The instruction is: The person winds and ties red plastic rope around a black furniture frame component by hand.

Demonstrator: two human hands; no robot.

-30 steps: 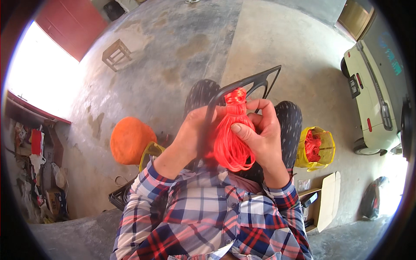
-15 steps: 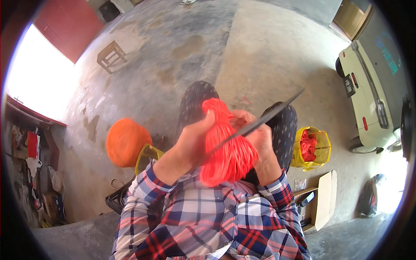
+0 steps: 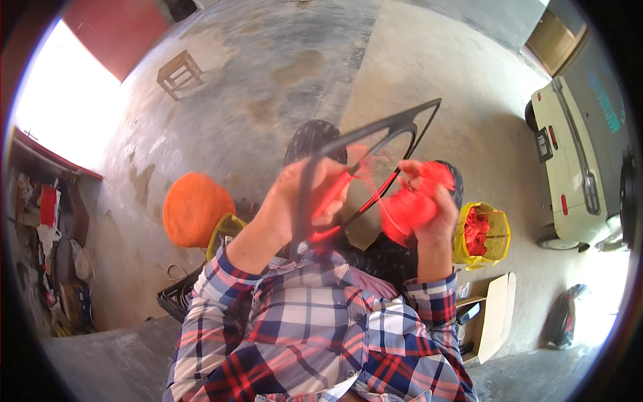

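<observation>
My left hand [image 3: 313, 191] is closed around a bunched red strand [image 3: 333, 195], its fingers curled. A dark, roughly triangular frame [image 3: 375, 130], thin and with a curved inner bar, crosses in front of this hand and slants up to the right; what supports it I cannot make out. Above my right knee, my right hand [image 3: 442, 211] grips a bundle of red cord [image 3: 408, 209], blurred by motion. A thin red strand stretches between the two hands. Both hands are raised over my lap.
By my right knee stands a yellow basket [image 3: 499, 242] with red cord inside. An open cardboard box [image 3: 495, 315] lies nearer. On the left are an orange round seat [image 3: 196, 209] and another yellow container [image 3: 220, 236]. A wooden stool [image 3: 179, 70] and a parked car [image 3: 569, 161] stand farther off.
The red cord was one long bundle between both hands. Now my right hand has moved right with a bundle, and the dark frame has turned from edge-on to show its open outline.
</observation>
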